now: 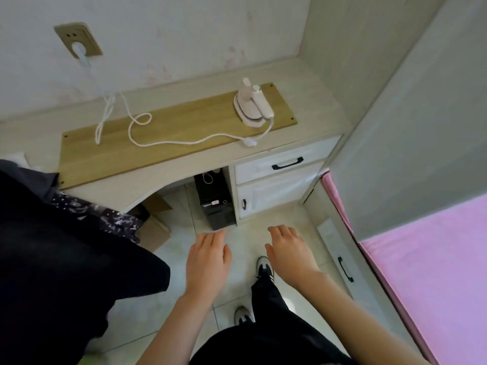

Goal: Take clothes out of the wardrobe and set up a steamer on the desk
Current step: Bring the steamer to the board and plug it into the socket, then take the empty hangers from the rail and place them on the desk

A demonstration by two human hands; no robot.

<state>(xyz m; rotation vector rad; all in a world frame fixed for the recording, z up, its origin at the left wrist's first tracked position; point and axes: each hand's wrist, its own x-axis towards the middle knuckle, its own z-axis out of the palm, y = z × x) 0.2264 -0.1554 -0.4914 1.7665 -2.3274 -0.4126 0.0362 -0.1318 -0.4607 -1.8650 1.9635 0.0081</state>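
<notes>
Here your left hand [207,262] and right hand [290,255] hung side by side over the pale tiled floor [245,233], palms down, fingers loosely spread, grasping nothing. Ahead, the small white handheld steamer [251,105] stood upright on the light wooden board [168,133] lying across the cream desk [311,83]. Its white cord [168,142] looped over the board up to the beige wall socket [77,39]. Dark clothes [66,246] were draped at your left, overlapping the desk's left end.

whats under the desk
Under the desk stand a black computer tower and, left of it, cardboard boxes. Dark clothes cover whatever lies further left.
</notes>
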